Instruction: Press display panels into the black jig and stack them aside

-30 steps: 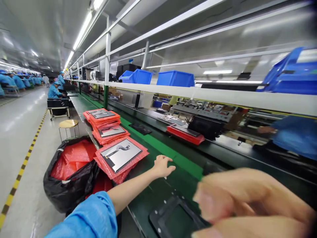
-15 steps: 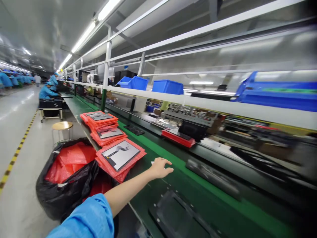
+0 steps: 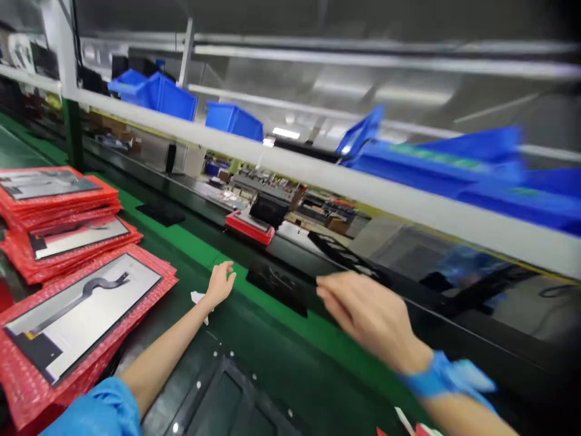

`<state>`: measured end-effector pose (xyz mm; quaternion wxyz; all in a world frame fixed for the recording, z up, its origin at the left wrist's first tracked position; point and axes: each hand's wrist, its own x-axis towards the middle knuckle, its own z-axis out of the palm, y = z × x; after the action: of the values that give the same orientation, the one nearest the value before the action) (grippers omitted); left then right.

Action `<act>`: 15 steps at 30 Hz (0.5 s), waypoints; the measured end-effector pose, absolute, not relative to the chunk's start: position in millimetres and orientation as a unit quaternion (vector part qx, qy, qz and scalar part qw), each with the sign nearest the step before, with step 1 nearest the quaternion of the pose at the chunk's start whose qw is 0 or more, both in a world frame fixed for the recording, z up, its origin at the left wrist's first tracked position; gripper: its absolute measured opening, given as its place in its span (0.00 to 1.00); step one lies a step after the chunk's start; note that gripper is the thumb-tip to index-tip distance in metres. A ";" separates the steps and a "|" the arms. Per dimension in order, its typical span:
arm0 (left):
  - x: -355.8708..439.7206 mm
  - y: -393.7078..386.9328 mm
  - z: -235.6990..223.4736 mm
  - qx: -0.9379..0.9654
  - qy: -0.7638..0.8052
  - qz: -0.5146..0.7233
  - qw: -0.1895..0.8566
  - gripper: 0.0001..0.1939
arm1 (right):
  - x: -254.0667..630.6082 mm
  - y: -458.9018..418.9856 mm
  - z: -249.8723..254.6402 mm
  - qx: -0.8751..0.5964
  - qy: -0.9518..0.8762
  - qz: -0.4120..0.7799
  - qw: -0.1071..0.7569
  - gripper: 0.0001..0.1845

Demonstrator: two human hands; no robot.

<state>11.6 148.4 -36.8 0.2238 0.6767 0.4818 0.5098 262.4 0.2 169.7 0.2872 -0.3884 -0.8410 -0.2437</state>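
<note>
My left hand is over the green workbench, its thumb and fingers apart and nothing seen in them. A white scrap lies beside its wrist. My right hand, slightly blurred, hovers above the bench with fingers extended close together; no held thing shows, though the palm side is hidden. A blue band circles that wrist. Nearest both hands is a dark flat panel on the bright green strip. To the left, a display panel with a ribbon cable tops a stack of red bubble-wrap sleeves.
Further red-sleeved display panels are stacked behind at left. A black frame occupies the bench's near side. Across it, a red packet sits by a black object. Blue bins stand on the white shelf rail.
The view has swung right and come closer to the bench, so the stacks now sit at far left. My right hand has come into view; my left hand stays over the bench.
</note>
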 end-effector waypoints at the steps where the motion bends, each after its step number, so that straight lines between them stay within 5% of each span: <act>1: 16.6 154.2 -45.2 0.665 0.493 0.513 0.225 0.18 | 268.6 42.5 167.7 -0.444 -0.837 -0.162 0.277 0.07; 3: 25.8 162.4 -59.9 0.651 0.510 0.514 0.227 0.18 | 284.3 129.4 151.9 -0.608 -0.700 0.049 0.371 0.06; 5: 33.3 165.3 -68.5 0.649 0.518 0.509 0.227 0.18 | 302.8 209.2 122.2 -0.673 -0.618 0.117 0.389 0.07; 15: 42.7 134.8 -54.6 0.689 0.488 0.504 0.183 0.14 | 339.6 415.2 -16.4 -0.769 -0.298 0.291 0.486 0.19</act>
<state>42.7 134.8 -54.6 0.1828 0.6885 0.4884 0.5040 339.6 415.2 -16.4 0.4856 -0.7687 -0.2977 0.2908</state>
